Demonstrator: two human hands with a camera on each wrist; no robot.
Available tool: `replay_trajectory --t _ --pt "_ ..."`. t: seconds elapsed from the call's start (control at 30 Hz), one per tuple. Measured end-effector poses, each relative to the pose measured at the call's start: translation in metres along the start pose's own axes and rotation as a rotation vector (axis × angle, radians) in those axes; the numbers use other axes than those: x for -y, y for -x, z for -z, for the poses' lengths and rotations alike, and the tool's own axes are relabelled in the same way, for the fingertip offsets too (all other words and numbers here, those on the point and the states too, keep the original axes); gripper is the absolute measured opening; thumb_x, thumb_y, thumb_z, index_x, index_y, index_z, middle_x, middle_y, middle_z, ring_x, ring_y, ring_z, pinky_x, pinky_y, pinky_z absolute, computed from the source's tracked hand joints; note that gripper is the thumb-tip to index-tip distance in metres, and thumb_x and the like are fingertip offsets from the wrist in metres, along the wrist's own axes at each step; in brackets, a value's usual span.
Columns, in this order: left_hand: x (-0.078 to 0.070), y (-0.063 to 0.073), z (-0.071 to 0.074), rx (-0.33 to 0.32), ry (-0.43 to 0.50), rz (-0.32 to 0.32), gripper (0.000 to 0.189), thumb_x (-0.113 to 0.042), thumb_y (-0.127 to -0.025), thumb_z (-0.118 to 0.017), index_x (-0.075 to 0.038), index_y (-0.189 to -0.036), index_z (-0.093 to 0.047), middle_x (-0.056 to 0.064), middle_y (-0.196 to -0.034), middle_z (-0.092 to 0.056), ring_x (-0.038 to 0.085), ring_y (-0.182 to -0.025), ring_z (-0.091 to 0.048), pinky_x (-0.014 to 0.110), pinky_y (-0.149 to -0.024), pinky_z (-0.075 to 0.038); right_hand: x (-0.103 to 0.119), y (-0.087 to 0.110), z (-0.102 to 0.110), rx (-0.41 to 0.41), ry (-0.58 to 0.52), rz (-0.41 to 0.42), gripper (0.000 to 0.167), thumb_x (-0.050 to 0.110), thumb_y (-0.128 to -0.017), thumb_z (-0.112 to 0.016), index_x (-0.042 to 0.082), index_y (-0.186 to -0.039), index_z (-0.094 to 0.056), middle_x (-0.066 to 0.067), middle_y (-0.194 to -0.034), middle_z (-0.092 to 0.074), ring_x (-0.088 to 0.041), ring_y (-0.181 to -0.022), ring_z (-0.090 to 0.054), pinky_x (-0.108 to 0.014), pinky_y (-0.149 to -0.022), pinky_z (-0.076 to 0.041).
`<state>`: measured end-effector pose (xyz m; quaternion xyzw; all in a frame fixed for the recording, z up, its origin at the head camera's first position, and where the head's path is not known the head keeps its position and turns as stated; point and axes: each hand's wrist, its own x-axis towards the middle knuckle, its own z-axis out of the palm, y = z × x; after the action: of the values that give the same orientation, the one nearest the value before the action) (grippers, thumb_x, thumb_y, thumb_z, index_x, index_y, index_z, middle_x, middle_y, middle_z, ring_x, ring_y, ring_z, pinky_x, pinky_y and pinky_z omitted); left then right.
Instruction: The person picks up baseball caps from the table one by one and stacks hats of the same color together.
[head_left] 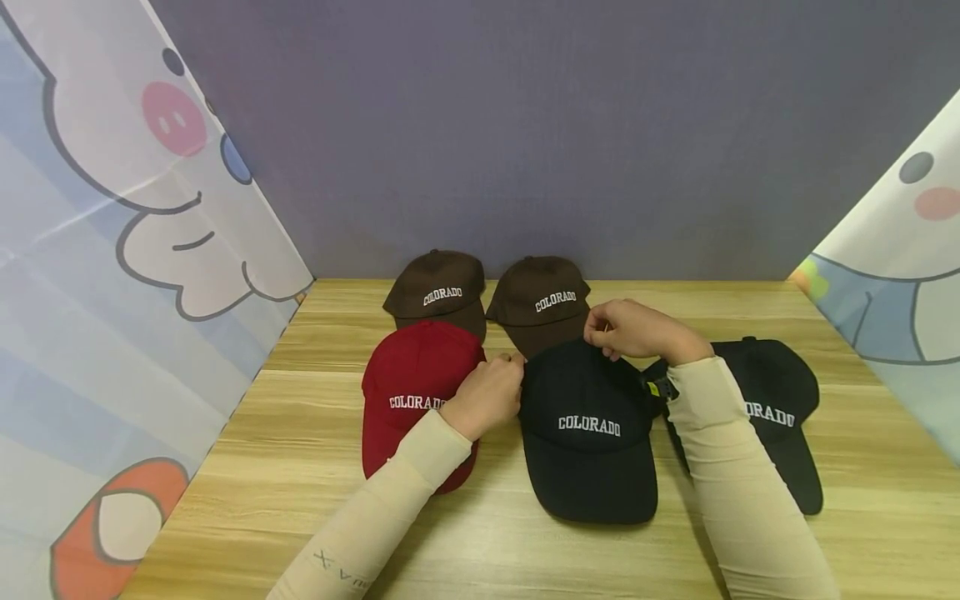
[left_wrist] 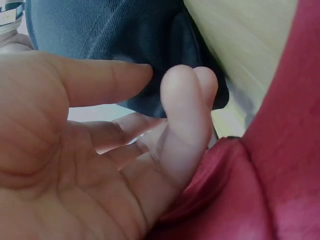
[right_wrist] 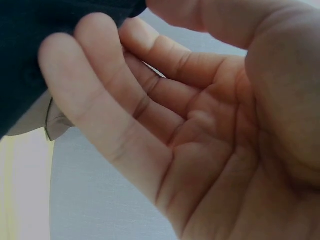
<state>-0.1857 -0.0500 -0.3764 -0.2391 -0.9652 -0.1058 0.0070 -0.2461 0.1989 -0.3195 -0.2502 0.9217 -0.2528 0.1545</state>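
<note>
In the head view a black baseball cap [head_left: 591, 471] with white COLORADO lettering faces me, its brim toward me. My left hand [head_left: 486, 396] pinches the cap's left edge; in the left wrist view, thumb and fingers meet at the dark cloth [left_wrist: 125, 37]. At the crown's upper right, my right hand [head_left: 637, 329] pinches the fabric, and the right wrist view shows its fingertips against the dark cap [right_wrist: 20, 80]. Beside the left hand lies a red cap [head_left: 420, 362], partly covered by that forearm. Another black cap [head_left: 776, 375] lies right of the right forearm, which hides some of its lettering.
Two brown caps, a left one [head_left: 442, 279] and a right one [head_left: 542, 287], lie at the back of the wooden table [head_left: 300, 467]. Behind them stands a grey panel [head_left: 525, 133]. Cartoon-printed sheets flank the table, one on the left [head_left: 82, 275] and one on the right [head_left: 900, 250].
</note>
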Motion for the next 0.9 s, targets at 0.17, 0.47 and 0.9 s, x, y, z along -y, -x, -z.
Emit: replay_trajectory --t 0.17,0.47,0.9 --pt "0.007 0.0 0.0 0.037 -0.011 0.014 0.015 -0.011 -0.095 -0.066 -0.006 -0.11 -0.067 0.01 -0.103 -0.07 0.032 -0.087 -0.072 0.043 -0.07 -0.06 0.001 0.0 -0.002 0.008 -0.019 0.007 0.012 0.01 -0.104 -0.057 0.004 -0.103 -0.067 -0.009 -0.086 -0.067 -0.024 -0.073 -0.067 -0.032 -0.066 -0.056" --pt "0.017 -0.001 0.004 0.06 0.011 -0.002 0.005 -0.008 -0.094 -0.068 -0.01 -0.099 -0.068 0.01 -0.099 -0.073 0.032 -0.091 -0.072 0.045 -0.073 -0.059 0.004 0.0 -0.001 0.013 -0.004 0.008 0.011 0.013 -0.102 -0.061 0.006 -0.106 -0.068 -0.006 -0.084 -0.067 -0.02 -0.071 -0.065 -0.032 -0.066 -0.055" --pt "0.02 -0.002 0.007 -0.057 0.016 -0.029 0.016 0.005 -0.085 -0.069 -0.01 -0.092 -0.069 0.01 -0.086 -0.073 0.03 -0.075 -0.071 0.041 -0.063 -0.058 0.01 0.036 0.027 -0.192 0.049 0.014 0.019 0.024 -0.105 -0.059 0.008 -0.111 -0.068 -0.005 -0.091 -0.069 -0.014 -0.074 -0.062 -0.031 -0.063 -0.048"
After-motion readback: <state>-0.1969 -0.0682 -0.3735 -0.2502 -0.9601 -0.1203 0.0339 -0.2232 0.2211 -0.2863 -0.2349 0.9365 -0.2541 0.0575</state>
